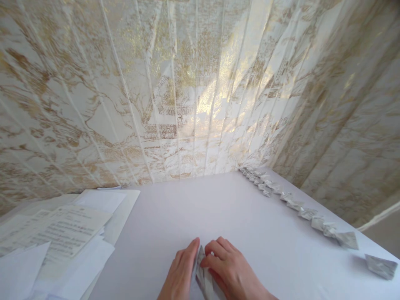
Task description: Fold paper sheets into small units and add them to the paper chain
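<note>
A folded piece of grey-white paper stands between my two hands at the near edge of the table. It narrows to a pointed tip at the top, with a crease running down its middle. My left hand is closed along the paper's left side, fingers straight and pressed together; its thumb is hidden. On the other side, my right hand has curled fingers pinching the paper's right flap near the tip. The lower part of the paper runs out of the picture.
Along the table's right side runs a row of small folded grey papers, one lying apart nearest me. Loose printed sheets and white papers overlap at the left. Gold-patterned curtains border the white table.
</note>
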A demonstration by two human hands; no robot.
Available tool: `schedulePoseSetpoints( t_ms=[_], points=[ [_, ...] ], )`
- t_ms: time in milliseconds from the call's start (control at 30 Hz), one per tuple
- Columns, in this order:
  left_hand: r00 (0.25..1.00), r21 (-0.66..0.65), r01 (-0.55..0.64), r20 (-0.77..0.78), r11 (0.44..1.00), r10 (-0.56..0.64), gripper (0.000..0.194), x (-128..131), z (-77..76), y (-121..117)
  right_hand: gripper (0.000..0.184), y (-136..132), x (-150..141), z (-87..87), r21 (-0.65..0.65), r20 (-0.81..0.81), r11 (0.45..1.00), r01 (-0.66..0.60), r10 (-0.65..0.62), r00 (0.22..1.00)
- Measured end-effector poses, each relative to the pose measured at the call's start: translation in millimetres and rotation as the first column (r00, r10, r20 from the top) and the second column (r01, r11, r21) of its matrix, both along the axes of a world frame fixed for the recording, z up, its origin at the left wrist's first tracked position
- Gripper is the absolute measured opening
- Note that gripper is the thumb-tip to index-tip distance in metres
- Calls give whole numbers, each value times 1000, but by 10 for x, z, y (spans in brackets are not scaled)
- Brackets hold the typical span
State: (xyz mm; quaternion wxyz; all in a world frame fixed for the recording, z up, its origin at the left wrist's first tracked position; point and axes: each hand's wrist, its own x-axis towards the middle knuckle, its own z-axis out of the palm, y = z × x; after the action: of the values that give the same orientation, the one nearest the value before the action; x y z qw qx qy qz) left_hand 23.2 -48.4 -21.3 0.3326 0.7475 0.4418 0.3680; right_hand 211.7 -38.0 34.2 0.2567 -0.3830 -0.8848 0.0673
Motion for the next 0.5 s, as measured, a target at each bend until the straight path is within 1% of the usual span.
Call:
schedulePoseSetpoints(
  t_ms=[33,67,133,200,300,400,467,500],
  points=[
    [1000,-23,16,-18,1000,-16,90,-2,-10,23,18,4,-39,-22,46,33,999,-4,2,999],
    [999,-49,34,-33,998,-36,95,-12,-12,45,16,7,-73,-35,87,56,996,-9,4,998],
    [996,-89,67,-49,994,-72,98,-46,-8,76,21,7,-118,-39,132,75,991,-26,17,997],
    [995,-103,91,-35,991,-95,95,-83,-16,83,26,-5,-132,-26,125,73,991,-39,30,997],
    [994,-105,108,2,989,-108,92,-120,-77,65,34,-36,-132,-13,93,67,993,-67,61,996],
    [998,-69,59,41,996,-57,77,-135,-149,45,39,-77,-128,-1,75,84,989,-126,119,989],
    [996,-52,-10,84,999,14,62,-135,-167,30,37,-114,-82,29,23,106,989,-147,144,984],
    [993,-51,-46,104,998,51,56,-133,-165,20,36,-138,-29,51,-17,108,991,-135,136,985]
  ],
)
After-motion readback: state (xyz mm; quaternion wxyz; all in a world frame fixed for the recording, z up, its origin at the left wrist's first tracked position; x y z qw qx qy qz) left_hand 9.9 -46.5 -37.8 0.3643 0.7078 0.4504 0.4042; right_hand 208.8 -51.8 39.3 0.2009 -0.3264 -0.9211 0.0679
